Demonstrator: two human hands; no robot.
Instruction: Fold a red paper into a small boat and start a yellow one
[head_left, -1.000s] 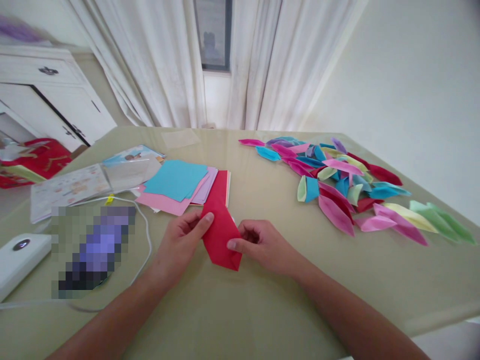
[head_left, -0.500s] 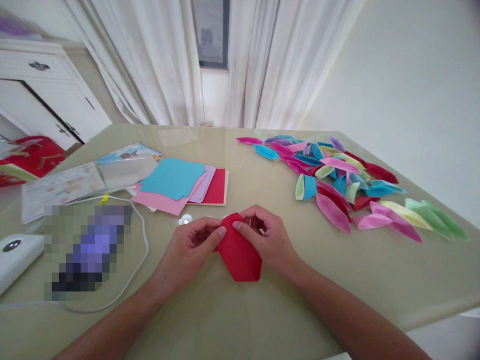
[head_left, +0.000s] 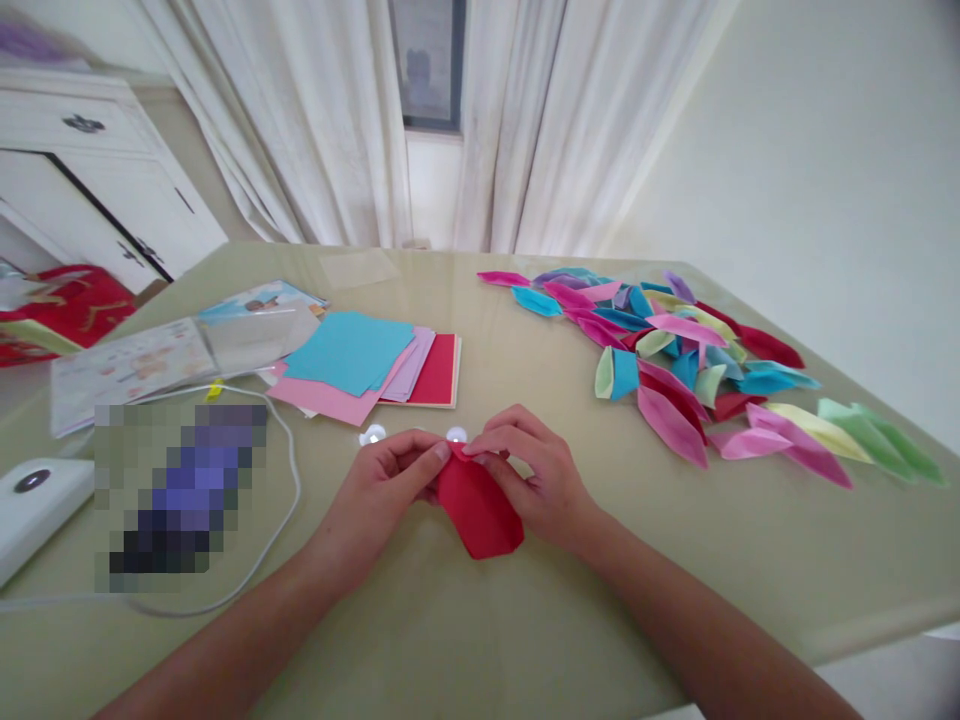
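A folded piece of red paper (head_left: 481, 505) is held between my hands, just above the table. My left hand (head_left: 397, 475) pinches its upper left corner between thumb and fingers. At the top edge, my right hand (head_left: 532, 465) pinches the paper, where a small flap is bent over toward me. The lower part of the paper hangs free and has angled corners. Behind my hands lie two small shiny round spots, one a white disc (head_left: 372, 435) and the other a white disc (head_left: 456, 434) by my fingertips.
Stacked paper squares (head_left: 349, 352) in blue, pink, lilac and red lie left of centre. Many folded colored paper pieces (head_left: 675, 340) are heaped at right. On the left are plastic sleeves (head_left: 135, 370), a white cable (head_left: 296, 480), a white device (head_left: 45, 510) and a blurred-out item (head_left: 187, 490).
The red paper's top edge has been bent over toward me. My right fingers have moved onto that fold, while my left hand keeps its pinch. The view has shifted slightly.
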